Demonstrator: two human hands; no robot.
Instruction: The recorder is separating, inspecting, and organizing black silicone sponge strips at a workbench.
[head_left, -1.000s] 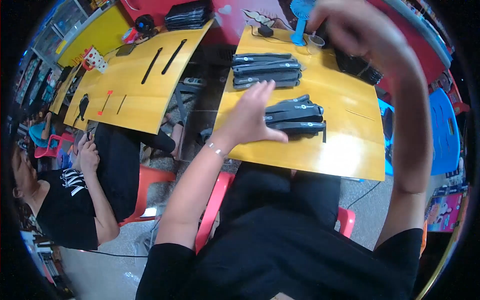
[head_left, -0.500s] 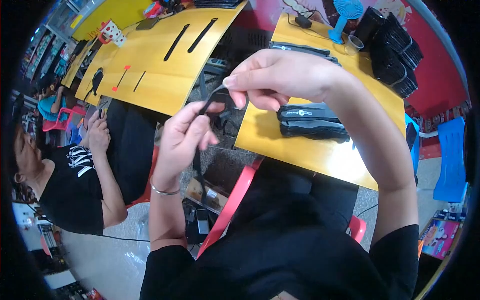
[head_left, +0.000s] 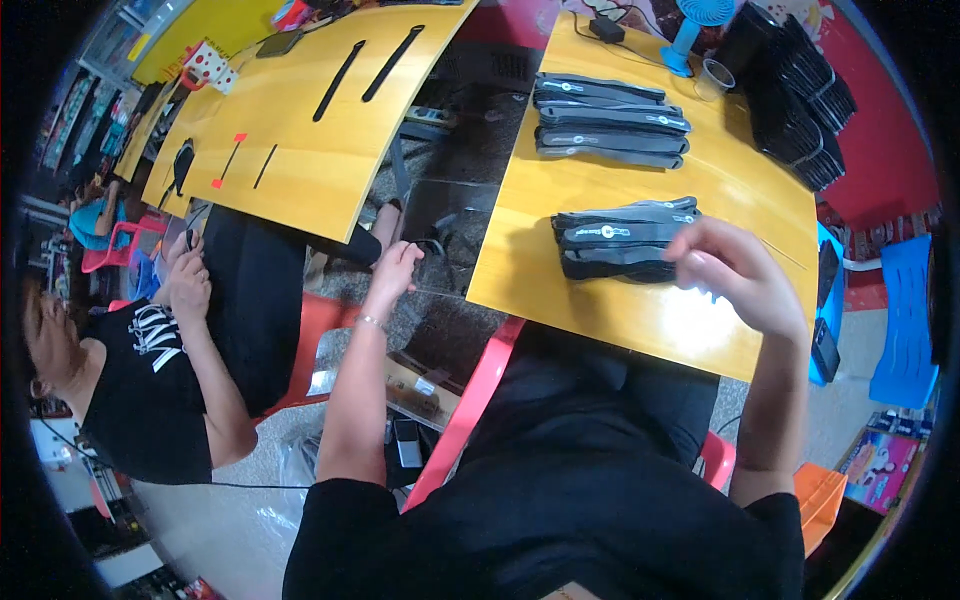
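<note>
My left hand point(head_left: 398, 268) reaches low over the gap between the two tables. Its fingers are closed, and a thin dark strap point(head_left: 432, 244) shows at the fingertips; the rest of it is lost against the dark floor. My right hand point(head_left: 742, 275) is over the right table, fingers curled with thumb and forefinger apart. Nothing shows between them. Its fingertips are at the right end of a bundle of black and grey straps point(head_left: 610, 232); whether they touch it I cannot tell. Farther back lie more strap bundles point(head_left: 612, 135).
The yellow right table point(head_left: 520, 270) also bears a blue fan point(head_left: 685, 45), a clear cup point(head_left: 714, 80) and black stacks point(head_left: 800, 110). Black strips point(head_left: 340, 80) lie on the left table point(head_left: 310, 130). A seated co-worker point(head_left: 150, 370) is at left. A blue chair point(head_left: 900, 320) stands right.
My hands have parted from the strap they both held. The left went down into the gap between the tables; the right moved rightward and down beside the near bundle.
</note>
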